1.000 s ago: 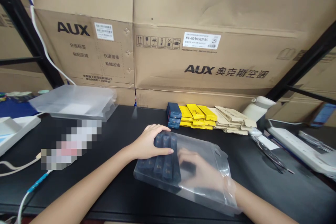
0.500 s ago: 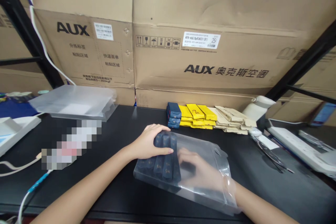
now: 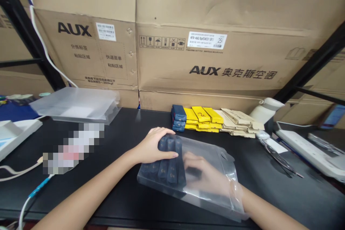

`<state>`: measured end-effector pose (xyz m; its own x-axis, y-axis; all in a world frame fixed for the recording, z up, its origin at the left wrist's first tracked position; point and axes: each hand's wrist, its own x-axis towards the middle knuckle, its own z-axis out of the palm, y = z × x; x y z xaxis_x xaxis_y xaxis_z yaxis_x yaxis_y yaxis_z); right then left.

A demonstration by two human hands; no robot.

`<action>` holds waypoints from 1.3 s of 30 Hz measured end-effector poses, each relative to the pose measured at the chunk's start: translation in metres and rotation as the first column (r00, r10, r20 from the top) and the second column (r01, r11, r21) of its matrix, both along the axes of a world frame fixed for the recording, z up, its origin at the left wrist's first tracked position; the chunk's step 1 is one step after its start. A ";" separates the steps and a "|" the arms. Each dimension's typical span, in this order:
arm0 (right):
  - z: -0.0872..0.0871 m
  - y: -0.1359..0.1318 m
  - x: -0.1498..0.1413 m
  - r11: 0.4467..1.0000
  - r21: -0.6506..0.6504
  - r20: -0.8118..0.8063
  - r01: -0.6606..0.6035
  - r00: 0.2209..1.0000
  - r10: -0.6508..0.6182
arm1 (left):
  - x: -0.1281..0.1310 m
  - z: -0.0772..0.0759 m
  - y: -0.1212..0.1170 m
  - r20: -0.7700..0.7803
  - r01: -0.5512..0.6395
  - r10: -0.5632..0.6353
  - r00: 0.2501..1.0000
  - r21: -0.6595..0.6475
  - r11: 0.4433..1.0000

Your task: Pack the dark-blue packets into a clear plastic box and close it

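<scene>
A clear plastic bag (image 3: 210, 197) lies on the black desk, its opening toward the right. Inside its left end, several dark blue packets (image 3: 172, 169) are lined up in a slanting row. My left hand (image 3: 155, 147) grips the bag's far left corner from outside, its thumb across the packets and its fingers over the edge. Through the opening reaches my right hand (image 3: 203, 170), seen hazily through the plastic. Its fingers are loosely bent, with a gap to the thumb, and the fingertips are close beside the packets; whether they touch is unclear.
Behind the bag stand stacks of blue packets (image 3: 178, 116), yellow packets (image 3: 202, 116) and beige packets (image 3: 237, 120). A white bottle (image 3: 266, 109), glasses (image 3: 280, 156) and a power strip (image 3: 309, 151) are at right. Frosted plastic bags (image 3: 78, 102) lie at left, before cardboard boxes (image 3: 215, 14).
</scene>
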<state>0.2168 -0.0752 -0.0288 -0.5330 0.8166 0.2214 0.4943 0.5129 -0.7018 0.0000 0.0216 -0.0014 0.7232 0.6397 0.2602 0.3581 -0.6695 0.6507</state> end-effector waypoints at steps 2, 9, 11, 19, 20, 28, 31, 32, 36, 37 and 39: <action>0.000 0.000 0.000 1.000 0.007 -0.003 -0.007 1.000 0.007 | 0.000 0.000 0.001 0.001 0.000 0.000 1.000 0.003 1.000; 0.000 0.003 0.001 0.999 0.048 0.024 -0.019 1.000 0.018 | -0.002 -0.001 -0.001 -0.009 -0.009 0.009 1.000 0.002 1.000; 0.002 0.005 0.005 0.998 0.052 0.066 -0.022 0.998 0.019 | -0.002 -0.001 -0.001 -0.014 -0.003 0.003 1.000 0.003 1.000; 0.016 0.020 0.049 0.974 0.156 0.179 0.163 0.965 -0.190 | -0.010 -0.003 0.015 -0.045 -0.040 0.043 0.998 0.064 0.997; 0.017 0.022 0.057 0.971 0.151 0.180 0.185 0.961 -0.211 | -0.012 -0.003 0.018 -0.047 -0.052 0.056 0.997 0.072 0.996; 0.009 0.045 0.109 0.763 0.225 -0.018 0.607 0.785 -0.619 | -0.022 -0.006 0.030 -0.044 -0.086 0.092 0.995 0.120 0.989; 0.011 0.050 0.099 0.707 0.314 -0.094 0.633 0.762 -0.640 | -0.021 -0.006 0.029 -0.028 -0.080 0.084 0.996 0.119 0.990; 0.014 0.052 0.092 0.705 0.353 -0.104 0.615 0.775 -0.624 | -0.021 -0.006 0.029 -0.023 -0.080 0.083 0.996 0.118 0.990; 0.029 0.063 0.062 0.730 0.496 -0.046 0.471 0.853 -0.519 | -0.021 -0.006 0.030 -0.015 -0.077 0.079 0.997 0.120 0.990; 0.032 0.068 0.056 0.740 0.511 -0.023 0.437 0.867 -0.497 | -0.021 -0.006 0.030 -0.015 -0.073 0.075 0.997 0.122 0.990; 0.036 0.082 0.047 0.756 0.534 0.027 0.378 0.886 -0.462 | -0.021 -0.006 0.031 -0.014 -0.068 0.071 0.997 0.124 0.990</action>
